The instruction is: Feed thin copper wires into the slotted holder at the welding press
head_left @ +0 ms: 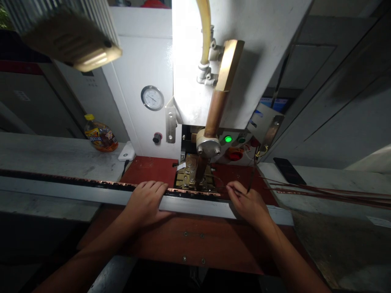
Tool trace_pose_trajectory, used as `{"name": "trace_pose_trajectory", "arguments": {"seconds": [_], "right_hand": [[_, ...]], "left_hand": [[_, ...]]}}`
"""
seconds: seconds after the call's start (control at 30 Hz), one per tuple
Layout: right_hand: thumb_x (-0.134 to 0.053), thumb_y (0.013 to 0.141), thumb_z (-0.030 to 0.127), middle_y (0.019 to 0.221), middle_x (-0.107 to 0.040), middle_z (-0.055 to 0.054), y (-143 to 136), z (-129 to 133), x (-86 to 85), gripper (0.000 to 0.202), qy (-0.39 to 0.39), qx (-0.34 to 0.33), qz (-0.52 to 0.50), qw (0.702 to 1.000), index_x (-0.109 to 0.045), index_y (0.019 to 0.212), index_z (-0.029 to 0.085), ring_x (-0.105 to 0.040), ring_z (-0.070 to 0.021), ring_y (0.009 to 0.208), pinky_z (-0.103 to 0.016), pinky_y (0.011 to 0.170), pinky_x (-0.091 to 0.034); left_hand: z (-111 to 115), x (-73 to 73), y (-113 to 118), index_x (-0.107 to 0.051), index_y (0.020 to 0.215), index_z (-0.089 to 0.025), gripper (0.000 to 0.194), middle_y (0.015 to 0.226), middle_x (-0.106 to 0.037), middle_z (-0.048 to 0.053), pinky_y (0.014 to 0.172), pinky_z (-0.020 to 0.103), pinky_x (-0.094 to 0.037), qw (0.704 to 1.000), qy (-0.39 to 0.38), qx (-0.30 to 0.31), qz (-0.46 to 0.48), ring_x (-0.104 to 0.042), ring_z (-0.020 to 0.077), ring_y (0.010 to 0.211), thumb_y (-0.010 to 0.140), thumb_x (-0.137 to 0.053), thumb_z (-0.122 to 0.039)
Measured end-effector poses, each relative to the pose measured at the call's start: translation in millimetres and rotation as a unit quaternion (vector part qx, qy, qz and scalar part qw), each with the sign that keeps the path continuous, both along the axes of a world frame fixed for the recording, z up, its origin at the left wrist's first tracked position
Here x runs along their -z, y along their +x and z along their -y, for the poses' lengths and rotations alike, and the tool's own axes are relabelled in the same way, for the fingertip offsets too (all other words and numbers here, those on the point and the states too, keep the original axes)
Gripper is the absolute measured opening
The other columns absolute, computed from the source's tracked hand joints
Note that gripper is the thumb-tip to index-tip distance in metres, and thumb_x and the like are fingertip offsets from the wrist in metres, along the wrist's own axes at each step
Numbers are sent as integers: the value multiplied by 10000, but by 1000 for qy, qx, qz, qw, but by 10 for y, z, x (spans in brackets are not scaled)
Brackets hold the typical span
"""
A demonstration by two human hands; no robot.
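My left hand (146, 203) is wrapped over a long grey metal rail (195, 206), fingers on its far side and thumb along the front. A copper strip with dark segments (116, 185) runs along the rail's top and passes under that hand. My right hand (249, 203) is closed in a pinch near the strip's right end, with what looks like a thin wire (220, 182) at its fingertips; its exact kind is too fine to tell. Between the hands, a copper electrode (200, 171) comes down to a brass fixture (186, 179) just behind the strip.
A white machine housing carries a pressure gauge (152, 98), a black knob (157, 137) and a lit green button (228, 139). To the left stand a drink bottle (100, 136) and a white box (126, 152). Right are a phone (288, 171) and thin copper strips (330, 191). A lamp (73, 40) hangs upper left.
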State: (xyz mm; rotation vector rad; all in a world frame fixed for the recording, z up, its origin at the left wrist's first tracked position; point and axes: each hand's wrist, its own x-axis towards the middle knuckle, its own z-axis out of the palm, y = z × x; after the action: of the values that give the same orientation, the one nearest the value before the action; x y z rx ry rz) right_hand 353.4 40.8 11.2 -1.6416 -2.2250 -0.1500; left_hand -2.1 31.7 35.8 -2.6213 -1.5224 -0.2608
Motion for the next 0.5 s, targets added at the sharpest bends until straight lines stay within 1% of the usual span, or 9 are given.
{"name": "trace_pose_trajectory", "arguments": {"seconds": [0.07, 0.23, 0.3, 0.5], "right_hand": [[-298, 1037, 357, 902, -780, -48, -9, -13, -10, 395, -12, 5, -1, 1000, -671, 1034, 227, -726, -225, 662, -325, 579, -387], [-311, 1017, 364, 822, -767, -20, -43, -34, -68, 358, -36, 33, -21, 999, -655, 1016, 263, -718, -228, 647, -324, 586, -392], [-317, 1013, 374, 800, -763, -18, -56, -31, -99, 351, -48, 40, -27, 998, -651, 1012, 267, -721, -235, 658, -325, 592, -393], [-304, 1014, 388, 818, -768, -29, -78, -27, -144, 356, -87, 49, -38, 994, -633, 1029, 253, -735, -254, 705, -330, 618, -403]], "left_hand": [[-1, 0, 0, -617, 1212, -170, 673, 1175, -705, 132, 928, 465, -424, 1000, -7, 1, -7, -628, 336, 1069, 801, -670, -701], [1, -5, 39, -590, 1288, -186, 677, 1195, -694, 119, 931, 462, -412, 1000, -11, 16, -7, -619, 331, 1081, 826, -660, -677], [2, -8, 76, -602, 1256, -181, 661, 1171, -694, 119, 925, 463, -411, 1000, -11, 16, -4, -616, 333, 1073, 838, -636, -693], [-10, -15, 158, -626, 1136, -178, 637, 1072, -691, 119, 867, 461, -413, 1000, -14, 13, -13, -618, 334, 984, 847, -581, -744]]}}
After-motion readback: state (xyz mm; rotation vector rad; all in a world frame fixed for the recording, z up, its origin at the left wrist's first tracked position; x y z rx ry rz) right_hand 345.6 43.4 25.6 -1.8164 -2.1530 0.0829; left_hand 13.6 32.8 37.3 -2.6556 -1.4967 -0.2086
